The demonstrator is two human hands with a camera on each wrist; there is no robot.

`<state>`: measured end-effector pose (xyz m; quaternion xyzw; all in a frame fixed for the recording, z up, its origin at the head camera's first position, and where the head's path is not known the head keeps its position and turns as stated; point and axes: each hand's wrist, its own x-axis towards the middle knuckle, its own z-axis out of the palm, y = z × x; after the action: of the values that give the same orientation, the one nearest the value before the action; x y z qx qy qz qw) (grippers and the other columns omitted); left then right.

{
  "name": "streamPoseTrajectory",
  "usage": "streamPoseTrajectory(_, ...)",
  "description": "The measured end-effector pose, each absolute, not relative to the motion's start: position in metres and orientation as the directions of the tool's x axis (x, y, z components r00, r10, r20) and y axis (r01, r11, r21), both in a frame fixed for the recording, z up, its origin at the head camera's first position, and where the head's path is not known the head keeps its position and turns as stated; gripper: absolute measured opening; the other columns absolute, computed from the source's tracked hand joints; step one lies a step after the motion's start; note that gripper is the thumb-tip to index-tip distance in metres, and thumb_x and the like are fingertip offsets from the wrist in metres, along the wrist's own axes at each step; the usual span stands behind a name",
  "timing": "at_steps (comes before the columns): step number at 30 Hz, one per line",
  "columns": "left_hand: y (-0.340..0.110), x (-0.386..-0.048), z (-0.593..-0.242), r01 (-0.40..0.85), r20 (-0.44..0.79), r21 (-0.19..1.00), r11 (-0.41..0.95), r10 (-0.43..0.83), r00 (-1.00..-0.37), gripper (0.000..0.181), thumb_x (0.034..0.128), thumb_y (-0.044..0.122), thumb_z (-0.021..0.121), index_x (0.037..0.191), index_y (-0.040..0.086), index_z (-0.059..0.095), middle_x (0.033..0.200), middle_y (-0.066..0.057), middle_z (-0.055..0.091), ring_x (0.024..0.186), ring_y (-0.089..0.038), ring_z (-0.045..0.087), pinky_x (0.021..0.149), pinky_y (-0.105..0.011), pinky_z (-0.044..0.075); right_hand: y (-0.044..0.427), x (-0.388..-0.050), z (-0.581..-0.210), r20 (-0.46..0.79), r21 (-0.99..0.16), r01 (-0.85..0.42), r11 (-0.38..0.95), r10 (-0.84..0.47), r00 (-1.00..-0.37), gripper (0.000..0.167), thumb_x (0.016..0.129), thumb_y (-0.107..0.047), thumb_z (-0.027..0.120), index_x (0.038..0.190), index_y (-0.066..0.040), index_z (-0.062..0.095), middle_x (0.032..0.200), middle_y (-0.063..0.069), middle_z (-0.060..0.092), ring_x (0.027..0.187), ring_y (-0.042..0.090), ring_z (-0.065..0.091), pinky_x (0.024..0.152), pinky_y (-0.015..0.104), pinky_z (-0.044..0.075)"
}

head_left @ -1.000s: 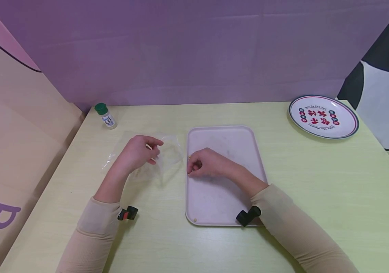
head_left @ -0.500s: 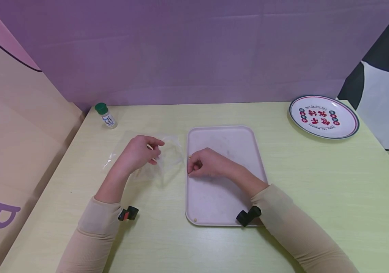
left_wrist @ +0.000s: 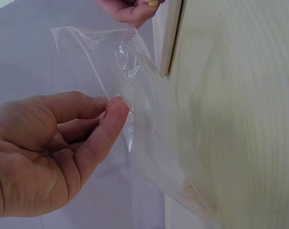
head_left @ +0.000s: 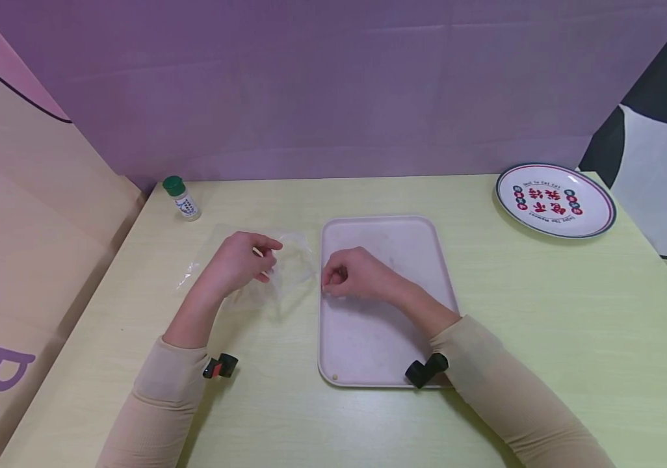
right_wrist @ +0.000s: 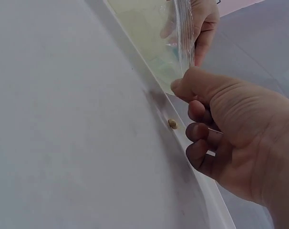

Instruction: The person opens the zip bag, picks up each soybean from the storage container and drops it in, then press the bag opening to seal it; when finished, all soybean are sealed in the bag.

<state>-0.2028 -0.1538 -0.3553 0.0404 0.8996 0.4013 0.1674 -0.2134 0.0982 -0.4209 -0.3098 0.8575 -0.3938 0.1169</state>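
Observation:
A clear zip bag (left_wrist: 149, 143) hangs between the two hands, with a blurred tan patch low in it. My left hand (head_left: 247, 262) pinches the bag between thumb and fingers, left of the tray. Over the left rim of the pale tray (head_left: 380, 351), my right hand (head_left: 353, 273) has its thumb and forefinger on the bag's zip edge and appears to pinch it; its other fingers curl beside the rim. A small tan bean (right_wrist: 172, 124) is at the rim, close to these fingertips. Another bean (head_left: 335, 377) lies in the tray's near left corner.
A small green-capped shaker bottle (head_left: 181, 198) stands at the table's back left. At the back right lies an oval plate (head_left: 556, 224) with red lettering. A purple panel (head_left: 333, 91) rises behind the table.
My right hand has risen slightly along the tray's left rim, and its fingers have shifted. The bean seen at the rim in the head view is now hidden there. My left hand barely moves.

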Motion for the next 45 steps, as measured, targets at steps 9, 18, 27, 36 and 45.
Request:
streamPoseTrajectory(9, -0.153, -0.202, -0.355, -0.064, -0.27, 0.739, 0.67, 0.208, -0.94, 0.032, 0.0983, 0.005, 0.061, 0.13, 0.001, 0.066, 0.102, -0.012, 0.059, 0.078, -0.022, 0.068, 0.08, -0.039, 0.06, 0.099, -0.214, -0.419, 0.122, -0.775, -0.398, 0.491, -0.501, -0.857, 0.008, 0.081, -0.001, 0.072, 0.085, -0.008, 0.073, 0.074, -0.002, 0.057, 0.072, 0.014, 0.053, 0.065, 0.026, 0.044)
streamPoseTrajectory(18, -0.15, -0.202, -0.356, -0.062, -0.273, 0.733, 0.677, 0.21, -0.939, 0.032, 0.0982, 0.005, 0.061, 0.13, 0.002, 0.066, 0.101, -0.012, 0.059, 0.077, -0.022, 0.069, 0.081, -0.039, 0.06, 0.098, -0.212, -0.417, 0.196, -0.834, -0.376, 0.404, -0.419, -0.886, 0.007, 0.082, -0.001, 0.075, 0.085, -0.007, 0.073, 0.073, -0.002, 0.053, 0.072, 0.015, 0.051, 0.064, 0.024, 0.04)
streamPoseTrajectory(27, -0.148, -0.201, -0.356, -0.049, -0.27, 0.73, 0.682, 0.222, -0.937, 0.032, 0.098, 0.005, 0.062, 0.129, 0.002, 0.066, 0.099, -0.011, 0.059, 0.076, -0.021, 0.068, 0.077, -0.034, 0.06, 0.098, -0.21, -0.415, 0.198, -0.873, -0.35, 0.339, -0.41, -0.89, 0.008, 0.083, 0.001, 0.074, 0.086, -0.006, 0.074, 0.073, -0.002, 0.053, 0.074, 0.017, 0.051, 0.064, 0.024, 0.039)
streamPoseTrajectory(36, -0.146, -0.199, -0.354, -0.035, -0.263, 0.729, 0.684, 0.233, -0.936, 0.031, 0.0982, 0.005, 0.062, 0.129, 0.001, 0.067, 0.097, -0.011, 0.058, 0.078, -0.021, 0.068, 0.074, -0.031, 0.06, 0.097, -0.211, -0.417, 0.201, -0.866, -0.363, 0.343, -0.425, -0.883, 0.007, 0.084, -0.002, 0.077, 0.087, -0.007, 0.074, 0.073, -0.001, 0.053, 0.073, 0.016, 0.051, 0.063, 0.024, 0.04)
streamPoseTrajectory(45, -0.144, -0.198, -0.354, -0.037, -0.272, 0.722, 0.69, 0.235, -0.933, 0.031, 0.0985, 0.005, 0.062, 0.129, 0.002, 0.067, 0.099, -0.011, 0.059, 0.079, -0.021, 0.067, 0.075, -0.032, 0.06, 0.097, -0.211, -0.417, 0.161, -0.859, -0.355, 0.368, -0.463, -0.871, 0.005, 0.086, -0.007, 0.078, 0.091, -0.007, 0.076, 0.073, -0.001, 0.052, 0.071, 0.016, 0.049, 0.061, 0.024, 0.038)
